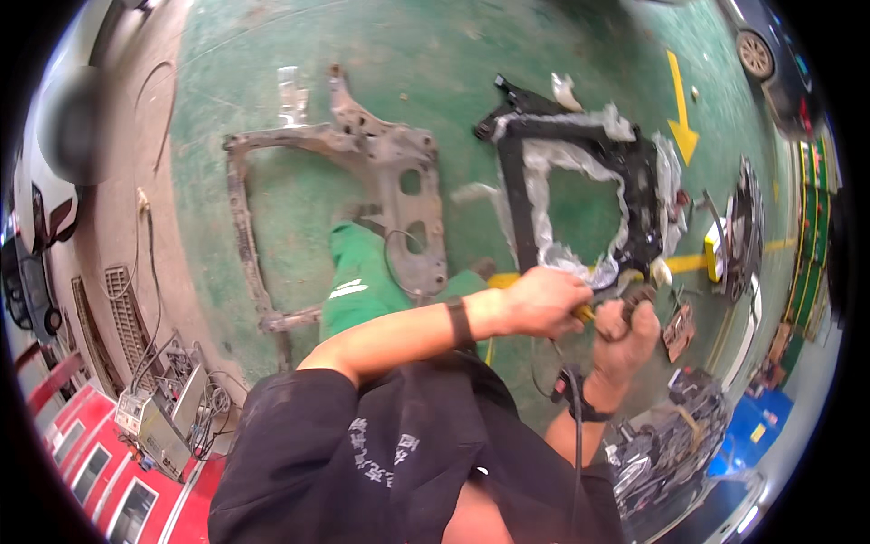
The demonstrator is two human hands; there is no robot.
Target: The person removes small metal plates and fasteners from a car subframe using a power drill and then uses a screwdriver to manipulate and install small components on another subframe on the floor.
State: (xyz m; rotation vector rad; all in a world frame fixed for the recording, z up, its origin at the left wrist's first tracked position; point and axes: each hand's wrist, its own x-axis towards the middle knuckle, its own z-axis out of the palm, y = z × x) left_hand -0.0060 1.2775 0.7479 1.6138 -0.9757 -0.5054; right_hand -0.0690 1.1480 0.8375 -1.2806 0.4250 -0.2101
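Left hand (544, 301) curled on a yellow piece (584, 314), right hand (627, 340) just beside it

The yellow piece pokes out from the left fingers, between the two hands, low and right of centre in the view. The left hand is clamped on it. The right hand's fingers are bent in, with a dark lump (642, 296) at their upper side; blur hides whether they grip it, so I cannot tell. Holding the hands so near each other probably lets both work at one spot.

A black cord (578, 426) hangs at 6 o'clock from them, crossing by the right wrist.

At 12 o'clock lies a dark metal frame (645, 213) on the green floor (471, 54), its bars partly wrapped in clear plastic (536, 172), perhaps to guard the surface. At 10 o'clock a worn, greyish frame (240, 204) lies flat. A green trouser leg (358, 281) comes down over its opening, likely because that gap gives a foothold.

Farther out, a pile of car parts (675, 435) sits at 5 o'clock, a blue bin (766, 422) at 4, a painted yellow arrow (681, 118) at 1, and a boxy machine (149, 422) between 8 and 9.
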